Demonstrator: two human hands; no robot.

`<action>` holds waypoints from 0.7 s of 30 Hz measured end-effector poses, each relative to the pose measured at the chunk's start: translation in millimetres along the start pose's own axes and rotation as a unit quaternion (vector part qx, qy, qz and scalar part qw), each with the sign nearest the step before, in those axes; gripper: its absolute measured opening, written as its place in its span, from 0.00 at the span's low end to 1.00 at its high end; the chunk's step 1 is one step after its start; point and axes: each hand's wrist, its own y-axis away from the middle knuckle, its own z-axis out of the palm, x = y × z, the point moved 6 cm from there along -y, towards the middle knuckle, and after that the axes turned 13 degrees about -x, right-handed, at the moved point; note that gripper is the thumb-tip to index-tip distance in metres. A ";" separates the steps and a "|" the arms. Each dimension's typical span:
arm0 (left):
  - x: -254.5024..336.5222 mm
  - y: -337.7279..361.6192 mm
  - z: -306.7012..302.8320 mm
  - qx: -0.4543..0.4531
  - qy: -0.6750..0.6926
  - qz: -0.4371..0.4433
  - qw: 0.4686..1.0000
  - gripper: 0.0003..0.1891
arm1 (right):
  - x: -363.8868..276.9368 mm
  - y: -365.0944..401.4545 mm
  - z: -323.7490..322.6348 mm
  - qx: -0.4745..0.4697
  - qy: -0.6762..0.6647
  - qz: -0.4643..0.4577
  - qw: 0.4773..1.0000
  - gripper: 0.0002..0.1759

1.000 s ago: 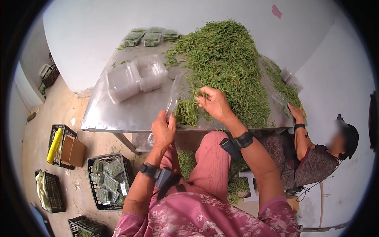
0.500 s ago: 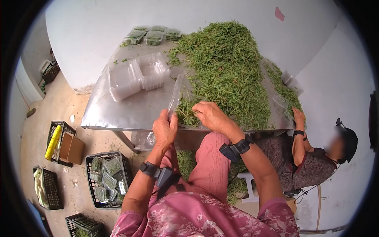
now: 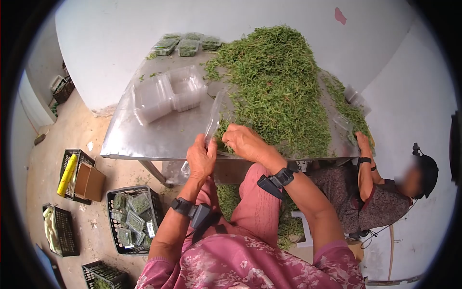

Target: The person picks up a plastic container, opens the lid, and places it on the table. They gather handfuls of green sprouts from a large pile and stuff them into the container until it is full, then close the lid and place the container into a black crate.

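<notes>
My left hand [image 3: 201, 156] grips the near side of an open clear plastic clamshell box [image 3: 214, 115] at the table's front edge. One half of the box stands up edge-on to me. Green leafy stems [image 3: 223, 129] lie just right of that upright half, and the rest of the box is mostly hidden. Over these stems my right hand [image 3: 244, 143] is closed, its bent fingers pressed in among the greens; the fingertips are partly hidden. A large heap of the same greens [image 3: 279, 91] rises just beyond my right hand.
Stacked empty clamshell boxes [image 3: 156, 98] sit left on the metal table [image 3: 122, 139]. Several filled boxes [image 3: 187, 46] stand at the back. Crates, one with packed boxes [image 3: 136, 219], line the floor at left. A co-worker [image 3: 385, 207] sits right, one hand at the table.
My right hand has moved left, from the right side of the greens in the box to closer to my left hand. My left hand and the box stay nearly still.
</notes>
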 end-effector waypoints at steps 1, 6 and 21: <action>-0.2 0.0 -0.2 -0.003 0.001 -0.002 1.000 0.12 | 7.6 -1.8 3.2 -0.005 0.014 0.020 1.000 0.04; 2.6 0.3 -0.3 -0.008 0.006 -0.008 1.000 0.12 | 12.9 -5.9 1.9 -0.023 0.021 0.071 0.997 0.03; 3.8 0.8 -2.5 -0.004 0.015 -0.013 1.000 0.13 | 44.7 -14.4 -39.1 0.076 -0.091 0.177 0.977 0.08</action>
